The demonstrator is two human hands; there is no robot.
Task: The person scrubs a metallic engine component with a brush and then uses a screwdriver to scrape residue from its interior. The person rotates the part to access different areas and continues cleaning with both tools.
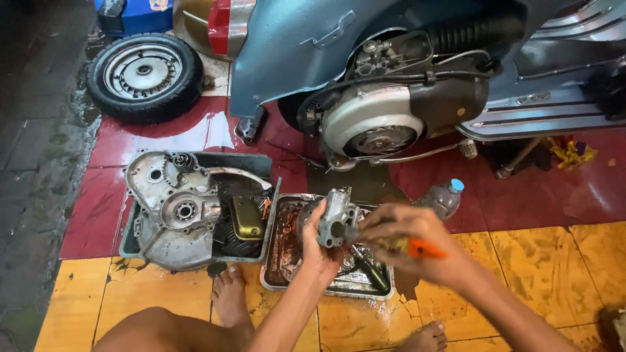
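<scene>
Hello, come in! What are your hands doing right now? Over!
Left hand grips grey metal engine part. Right hand works orange-handled tool into it. Over oily tray. Nothing blocking.

- The orange-handled tool's (417,248) tip is hidden behind the right hand (407,238).
- The scooter (391,72) is cut off by the top edge.
- The metal tray's (274,274) contents blur together.

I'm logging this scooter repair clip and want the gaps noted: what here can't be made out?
Head view only:
- Tip of the orange-handled tool: motion-blurred, hidden behind the grey metal carburettor.
- Right hand: blurred, grip unclear.
- Left hand palm: covered by the carburettor.
- Oily metal tray contents: dark, partly behind hands.
- Blue scooter: cut off by top edge.
</scene>
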